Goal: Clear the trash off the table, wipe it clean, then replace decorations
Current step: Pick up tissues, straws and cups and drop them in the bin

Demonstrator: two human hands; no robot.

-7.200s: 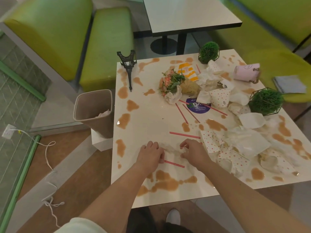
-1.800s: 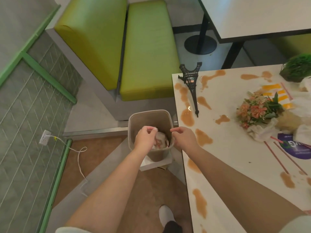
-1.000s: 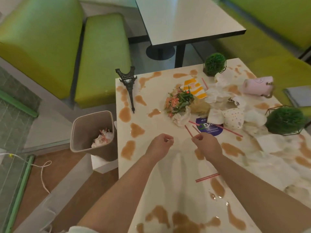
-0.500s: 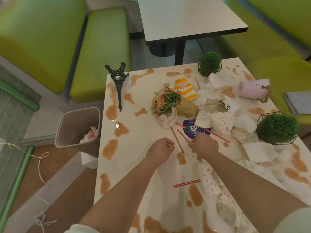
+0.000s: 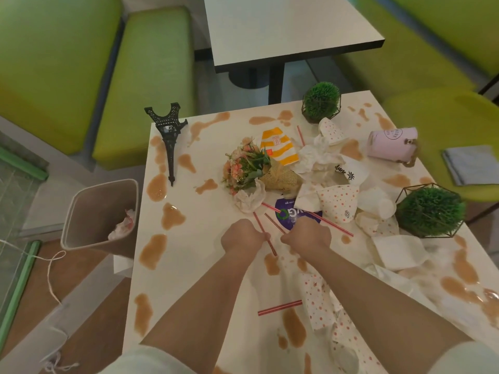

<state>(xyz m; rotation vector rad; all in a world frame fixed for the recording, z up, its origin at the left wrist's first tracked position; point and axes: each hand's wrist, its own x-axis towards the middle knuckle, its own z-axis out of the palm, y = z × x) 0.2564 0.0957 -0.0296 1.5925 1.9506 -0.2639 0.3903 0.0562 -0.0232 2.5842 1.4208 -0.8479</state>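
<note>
The white table [image 5: 189,238] is covered in brown spill stains and trash. My left hand [image 5: 244,237] pinches a red striped straw [image 5: 271,247] lying near the table's middle. My right hand [image 5: 306,234] is curled beside it, fingertips pinching the end of a second red straw [image 5: 272,221]. More straws lie at the front [image 5: 279,307] and to the right [image 5: 333,225]. Crumpled tissues [image 5: 318,157], dotted paper cups [image 5: 339,203] and an orange striped wrapper [image 5: 279,144] pile up on the right. The trash bin [image 5: 81,211] stands on the floor to the left.
Decorations on the table: a black Eiffel tower model [image 5: 168,141], a flower bouquet [image 5: 248,166], two green ball plants [image 5: 321,99] [image 5: 429,211] and a pink mug [image 5: 391,144] on its side. A grey cloth [image 5: 472,164] lies on the green seat at right.
After dropping tissue and a straw in the bin, both hands came back over the table. In the last half second they lowered onto the straws and closed on them.
</note>
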